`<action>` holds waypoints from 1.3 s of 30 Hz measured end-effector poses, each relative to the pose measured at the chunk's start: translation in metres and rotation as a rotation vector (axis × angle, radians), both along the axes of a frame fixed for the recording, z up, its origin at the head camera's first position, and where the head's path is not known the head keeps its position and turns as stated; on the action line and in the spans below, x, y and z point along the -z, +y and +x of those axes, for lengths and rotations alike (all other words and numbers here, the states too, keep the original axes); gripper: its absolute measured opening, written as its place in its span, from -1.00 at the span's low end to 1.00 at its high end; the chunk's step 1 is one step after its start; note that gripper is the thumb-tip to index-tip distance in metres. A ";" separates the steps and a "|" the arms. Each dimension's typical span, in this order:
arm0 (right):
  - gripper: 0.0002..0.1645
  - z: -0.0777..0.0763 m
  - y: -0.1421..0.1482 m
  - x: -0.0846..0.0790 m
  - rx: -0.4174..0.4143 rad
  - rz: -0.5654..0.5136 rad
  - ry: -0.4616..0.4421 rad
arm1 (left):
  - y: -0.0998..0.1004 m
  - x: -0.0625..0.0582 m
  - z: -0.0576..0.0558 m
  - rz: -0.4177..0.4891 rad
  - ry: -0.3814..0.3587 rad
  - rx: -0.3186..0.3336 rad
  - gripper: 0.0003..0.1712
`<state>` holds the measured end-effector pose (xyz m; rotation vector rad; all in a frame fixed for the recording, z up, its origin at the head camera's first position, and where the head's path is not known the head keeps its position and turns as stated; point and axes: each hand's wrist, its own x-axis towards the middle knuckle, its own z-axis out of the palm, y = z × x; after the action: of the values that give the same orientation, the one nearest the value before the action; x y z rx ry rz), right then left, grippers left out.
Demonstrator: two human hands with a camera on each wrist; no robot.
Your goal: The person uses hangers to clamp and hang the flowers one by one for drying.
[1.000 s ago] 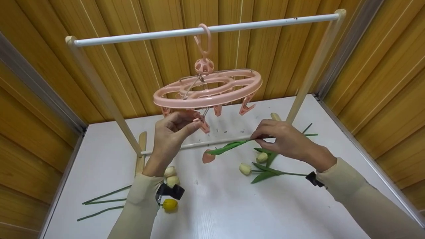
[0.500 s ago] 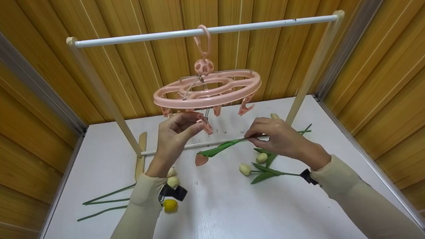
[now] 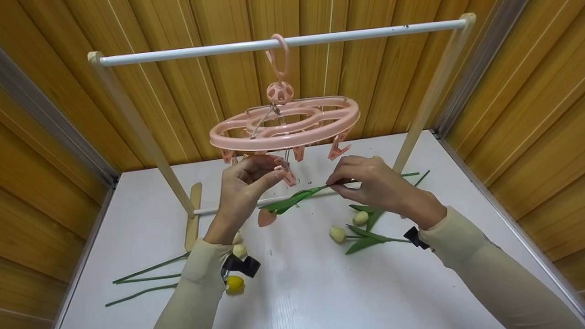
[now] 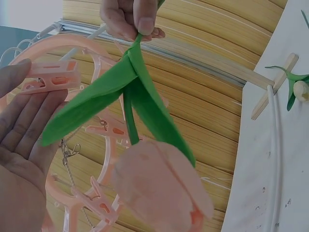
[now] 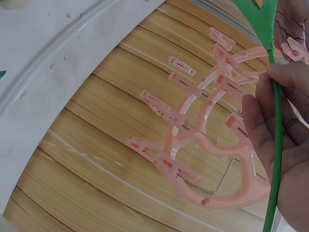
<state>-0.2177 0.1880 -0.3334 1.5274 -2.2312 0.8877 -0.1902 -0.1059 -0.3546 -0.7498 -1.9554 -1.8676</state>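
Note:
In the head view my left hand [image 3: 240,194] pinches a pink clothespin [image 3: 286,174] between thumb and fingers, below the rim of a pink oval clip hanger [image 3: 292,141]. My right hand [image 3: 377,185] pinches the green stem of an artificial tulip, whose pink bloom [image 3: 267,218] points left and down. The tulip lies just below and right of the held clothespin, apart from it. The left wrist view shows the bloom [image 4: 157,186] and spread leaves [image 4: 91,99] close by. Along the right palm runs the stem [image 5: 276,145] in the right wrist view.
A white rod [image 3: 205,49] on wooden posts carries the hanger by its hook. Cream tulips [image 3: 337,234] lie on the white table [image 3: 301,283] at right. More cream tulips and a yellow tulip [image 3: 235,284] lie beside the left forearm, partly hidden. Other clothespins [image 3: 339,146] hang around the rim.
My right hand has moved left with the tulip, bringing its leaves and bloom beneath the held clothespin. My left hand, still pinching the clothespin, has shifted slightly right and down.

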 end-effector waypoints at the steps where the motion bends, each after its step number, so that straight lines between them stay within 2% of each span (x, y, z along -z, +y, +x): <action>1: -0.71 0.000 -0.001 0.000 -0.002 0.002 0.007 | 0.001 0.000 0.000 0.002 -0.002 0.001 -0.72; 5: -0.73 0.000 -0.005 -0.003 0.007 0.014 0.028 | 0.002 0.001 0.000 0.018 -0.008 0.010 -0.73; 17: -0.78 0.004 -0.015 -0.011 0.042 0.053 0.009 | 0.005 0.001 0.002 0.024 -0.032 0.012 -0.72; 27: -0.78 0.001 -0.021 -0.014 0.014 0.056 0.029 | 0.006 0.000 0.000 0.011 -0.037 0.047 -0.72; 34: -0.76 0.000 -0.027 -0.016 -0.021 0.048 0.079 | 0.008 -0.001 -0.001 0.040 -0.029 0.097 -0.76; 39: -0.77 0.001 -0.031 -0.019 -0.017 0.062 0.075 | 0.010 -0.001 -0.001 0.049 -0.049 0.110 -0.75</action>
<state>-0.2163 0.1573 -0.3143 1.5823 -2.2152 0.7597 -0.1914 -0.0961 -0.3539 -0.8190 -1.9262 -2.0082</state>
